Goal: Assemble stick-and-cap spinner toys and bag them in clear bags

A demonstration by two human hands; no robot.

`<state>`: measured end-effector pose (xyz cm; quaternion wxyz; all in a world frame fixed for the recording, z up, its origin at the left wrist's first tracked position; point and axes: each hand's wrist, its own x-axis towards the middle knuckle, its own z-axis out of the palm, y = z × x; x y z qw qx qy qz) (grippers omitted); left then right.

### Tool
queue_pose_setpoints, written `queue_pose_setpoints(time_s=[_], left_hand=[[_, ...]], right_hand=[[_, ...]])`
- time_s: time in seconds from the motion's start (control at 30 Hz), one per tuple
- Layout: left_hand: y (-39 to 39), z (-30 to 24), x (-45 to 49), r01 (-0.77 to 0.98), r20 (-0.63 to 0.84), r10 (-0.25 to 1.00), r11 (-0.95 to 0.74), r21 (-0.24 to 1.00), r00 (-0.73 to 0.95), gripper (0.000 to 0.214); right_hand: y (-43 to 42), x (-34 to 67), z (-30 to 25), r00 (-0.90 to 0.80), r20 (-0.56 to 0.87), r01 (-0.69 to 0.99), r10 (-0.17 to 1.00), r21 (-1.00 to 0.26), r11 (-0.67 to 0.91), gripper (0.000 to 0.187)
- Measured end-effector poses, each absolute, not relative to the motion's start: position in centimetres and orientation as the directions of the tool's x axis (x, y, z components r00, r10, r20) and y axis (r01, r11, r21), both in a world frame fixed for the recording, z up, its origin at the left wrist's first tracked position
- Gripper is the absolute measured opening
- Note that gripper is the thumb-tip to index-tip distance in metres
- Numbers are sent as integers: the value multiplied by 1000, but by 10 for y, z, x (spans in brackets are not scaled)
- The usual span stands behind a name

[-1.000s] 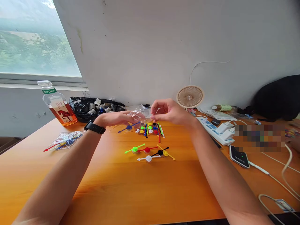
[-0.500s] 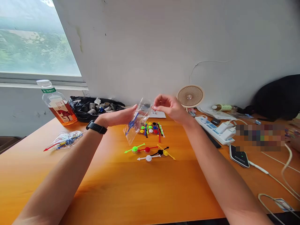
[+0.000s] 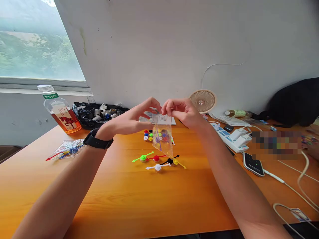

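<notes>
A clear plastic bag [image 3: 162, 134] hangs upright between my hands, with a blue arrow-shaped spinner inside it. My right hand [image 3: 184, 113] pinches the bag's upper right edge. My left hand [image 3: 139, 117] has its curled fingertips at the upper left edge and its thumb stretched alongside. Below the bag lie arrow spinners: a green one [image 3: 143, 158], a red one [image 3: 156, 158], a white one [image 3: 158, 167], a black one [image 3: 170, 161] and a yellow one [image 3: 175, 161]. Behind the bag, coloured round pieces [image 3: 146, 135] stand in rows, partly hidden.
A filled clear bag [image 3: 68, 149] lies at the left, near a tea bottle [image 3: 65, 116]. A black plastic bag [image 3: 86, 116] with scraps sits behind. To the right are a fan [image 3: 202, 101], a power strip [image 3: 225, 134], a phone-like device [image 3: 253, 164] and cables.
The bag has swung from a tilt to hanging upright and moved right. My left hand has shifted right, its fingers now at the bag's top beside my right hand.
</notes>
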<state>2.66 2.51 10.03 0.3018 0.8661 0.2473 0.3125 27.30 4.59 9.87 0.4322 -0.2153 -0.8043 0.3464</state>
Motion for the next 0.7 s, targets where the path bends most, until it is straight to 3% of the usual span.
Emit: queue_pose_setpoints(time_s=[0.17,0.43,0.5,0.6,0.7], left_hand=[[18,104,30,377,355,550,-809,451,756,19],[30,108,12,497,320,627,-769,403,711,24],[30,112,5,541,342,667,-741,398,662,27],[32,117,-7,589,357,712,-701,402,604,29],[35,120,-17,621,346,742,-670,407,574,29]], right_hand=[[46,277,99,-610,494,70,620,-746,663,13],[63,279,85,-534,546,173,646,-677,715,10],[71,282,78,-495,514,259,701,-683,683,30],[82,286,67,-568,343,412,748,-669,619,34],[86,279,53,-751,42,476,659,-657,585,24]])
